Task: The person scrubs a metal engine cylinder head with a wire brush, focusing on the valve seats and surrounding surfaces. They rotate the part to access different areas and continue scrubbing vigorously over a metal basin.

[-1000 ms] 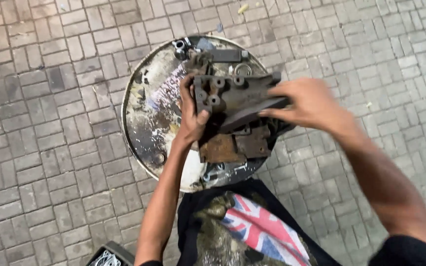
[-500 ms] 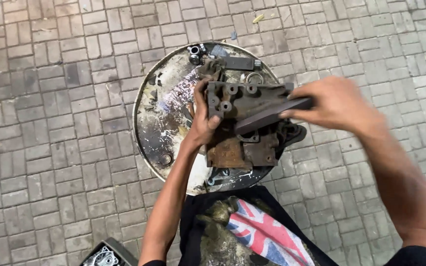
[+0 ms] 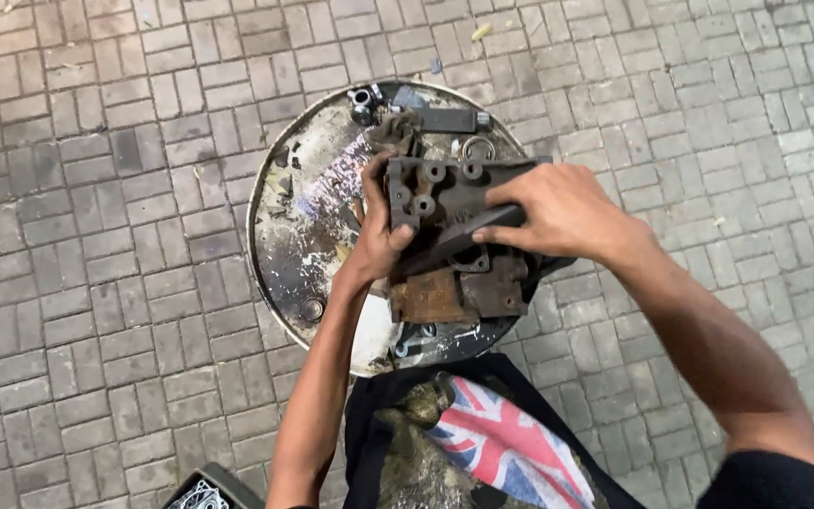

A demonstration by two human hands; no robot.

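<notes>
Both hands on a rusty metal housing over a drum lid.

I see my left hand clenched on the rusty metal housing; my right hand grips a dark flat tool against it, above the round drum lid.

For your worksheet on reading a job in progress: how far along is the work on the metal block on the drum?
Done: small loose parts lie on the drum top. In hand: the left hand steadies the metal block, while the right hand presses a dark flat tool across it. Left: the rusty lower piece is untouched; how much remains cannot be told.
</notes>
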